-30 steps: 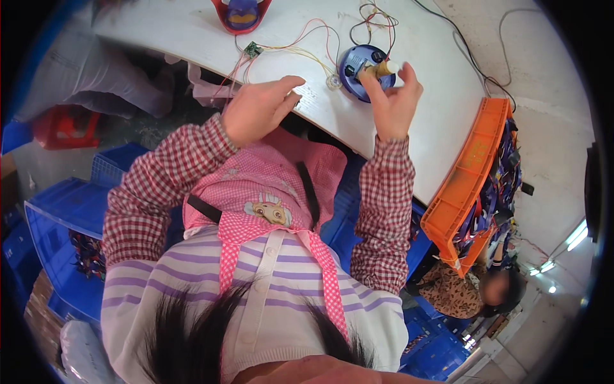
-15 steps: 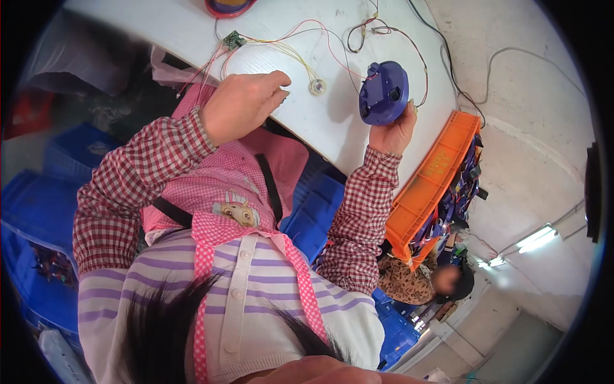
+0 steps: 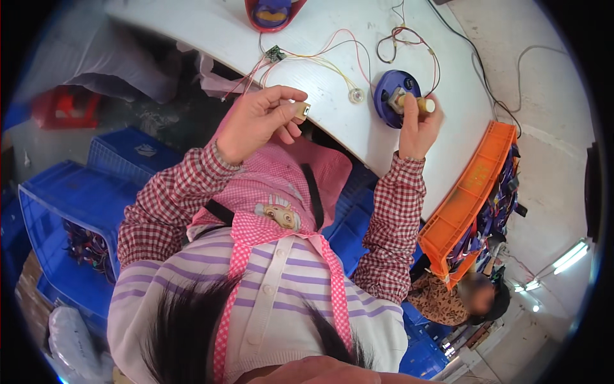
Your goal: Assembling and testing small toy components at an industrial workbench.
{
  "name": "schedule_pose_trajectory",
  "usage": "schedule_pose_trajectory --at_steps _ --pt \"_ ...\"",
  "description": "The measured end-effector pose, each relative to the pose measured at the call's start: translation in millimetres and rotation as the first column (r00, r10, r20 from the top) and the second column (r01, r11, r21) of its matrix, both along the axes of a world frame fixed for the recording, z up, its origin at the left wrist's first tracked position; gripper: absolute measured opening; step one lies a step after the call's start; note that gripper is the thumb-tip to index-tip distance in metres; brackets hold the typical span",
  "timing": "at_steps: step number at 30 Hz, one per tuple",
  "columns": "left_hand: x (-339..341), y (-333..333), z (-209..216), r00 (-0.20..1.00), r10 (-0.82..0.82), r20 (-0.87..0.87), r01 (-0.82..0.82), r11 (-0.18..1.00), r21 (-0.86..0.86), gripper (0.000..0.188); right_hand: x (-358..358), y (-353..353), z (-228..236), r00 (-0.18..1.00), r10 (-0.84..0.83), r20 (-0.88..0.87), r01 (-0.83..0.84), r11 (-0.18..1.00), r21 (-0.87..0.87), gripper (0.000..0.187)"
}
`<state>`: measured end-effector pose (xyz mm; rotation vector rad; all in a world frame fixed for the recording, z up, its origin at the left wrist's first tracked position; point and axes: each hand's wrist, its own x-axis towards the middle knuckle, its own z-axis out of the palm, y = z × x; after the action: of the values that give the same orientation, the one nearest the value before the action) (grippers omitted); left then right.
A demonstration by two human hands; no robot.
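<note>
My left hand (image 3: pixel 256 123) pinches a small beige block (image 3: pixel 302 111) with a dark slot in its end, held just off the table's near edge. My right hand (image 3: pixel 421 131) grips a pale yellow cylindrical piece (image 3: pixel 426 104) with a greyish part at its left end; its kind I cannot make out. Right behind that piece is a round purple-blue plastic housing (image 3: pixel 387 82); whether the two touch is unclear. Thin wires run from a small green circuit board (image 3: pixel 275 54) toward the housing and to a clear round part (image 3: pixel 355 96) on the white table (image 3: pixel 320 29).
A red and purple shell (image 3: pixel 272 14) sits at the table's far edge. An orange crate (image 3: pixel 470 192) full of dark parts stands on the right, a person (image 3: pixel 441 297) beyond it. Blue crates (image 3: pixel 67 198) are at lower left. Black cables run along the table's right side.
My right hand has let go of the purple-blue housing and now holds the yellow cylindrical piece beside it. The small beige block now shows in my left hand. The view has shifted.
</note>
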<state>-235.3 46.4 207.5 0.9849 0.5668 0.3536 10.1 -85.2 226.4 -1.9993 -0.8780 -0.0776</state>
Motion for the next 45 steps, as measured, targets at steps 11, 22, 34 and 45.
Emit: schedule_pose_trajectory --at_steps 11,22,34,45 --pt "-18 -33 10 0.985 0.161 0.059 -0.172 0.912 0.372 0.025 -133 6 11 0.825 0.560 -0.077 -0.563 0.825 -0.037 0.029" --pt "-18 21 -2 0.878 0.476 -0.036 -0.124 0.302 0.945 0.023 -128 7 -8 0.800 0.542 -0.258 -0.568 0.822 -0.034 0.018" --pt "17 79 -31 0.959 0.270 -0.088 0.051 0.140 0.989 0.019 -124 1 -26 0.760 0.491 -0.425 -0.509 0.857 0.082 0.013" --pt "15 78 -23 0.949 0.236 -0.210 0.124 0.332 0.935 0.016 -108 10 -27 0.668 0.375 -0.642 -0.368 0.917 0.152 0.012"
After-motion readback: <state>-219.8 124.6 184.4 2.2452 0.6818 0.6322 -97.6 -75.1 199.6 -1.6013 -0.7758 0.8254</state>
